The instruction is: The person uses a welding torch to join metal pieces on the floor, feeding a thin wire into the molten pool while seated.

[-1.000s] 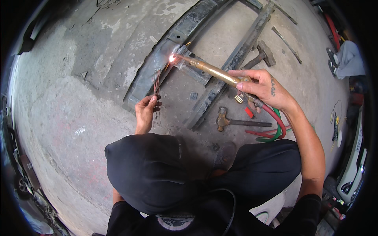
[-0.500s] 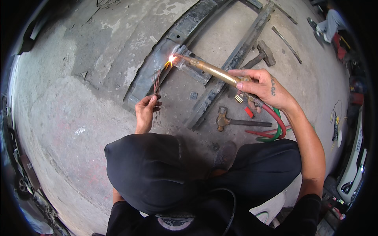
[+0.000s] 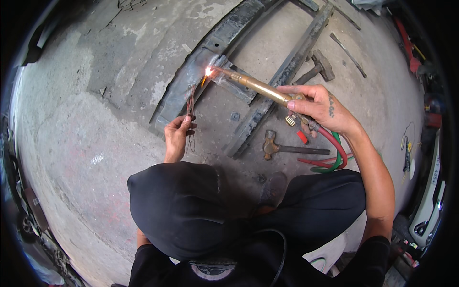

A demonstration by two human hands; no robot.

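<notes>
My right hand (image 3: pixel 319 109) is closed around a brass gas torch (image 3: pixel 264 90), with red and green hoses running from its rear. At the torch's tip a bright glow (image 3: pixel 208 71) with a small orange flame meets a grey metal car frame part (image 3: pixel 174 98), near a welded-on bracket (image 3: pixel 234 81). My left hand (image 3: pixel 176 137) pinches a bundle of thin, rust-coloured wires (image 3: pixel 190 101). Their upper ends reach up just below the glow; whether they touch the metal there, I cannot tell. Loose wire ends hang beneath my fingers.
A ball-peen hammer (image 3: pixel 270 145) lies on the concrete floor in front of my knees, near the hoses (image 3: pixel 342 155). Farther off are a sledgehammer (image 3: pixel 323 65) and a metal bar (image 3: pixel 348 54). A long rail (image 3: pixel 282 79) of the frame crosses beneath the torch.
The orange flame at the torch tip has become smaller. A person's grey-trousered leg at the upper right has moved away toward the top edge. Both my hands stay in place.
</notes>
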